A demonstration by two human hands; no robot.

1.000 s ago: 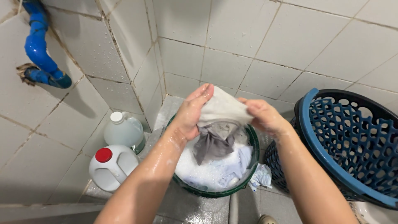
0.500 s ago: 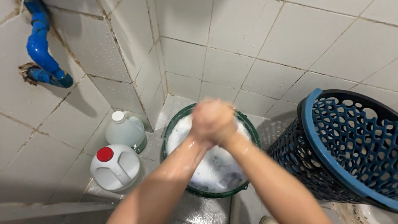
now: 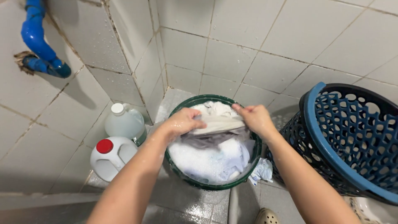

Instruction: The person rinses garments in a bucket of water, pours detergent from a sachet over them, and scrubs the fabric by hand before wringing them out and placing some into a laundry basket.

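Risk, as I judge it: the wet cloth [image 3: 217, 124] may slip from soapy fingers and splash suds over the basin [image 3: 257, 149] rim, w/ foam reaching the floor near the two jugs [image 3: 116, 141]. Left hand [image 3: 182, 122] and right hand [image 3: 255, 118] are both closed, pinching the cloth's ends, stretched taut just above the suds — forearms reaching forward, approx. over the basin's middle.

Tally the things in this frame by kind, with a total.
Hands: 2, left hand and right hand, both gripping the pale cloth
Cloths held: 1
Green buckets: 1
Plastic jugs: 2, clear jug and white jug
Blue laundry baskets: 1
Blue pipes: 1
Total: 8
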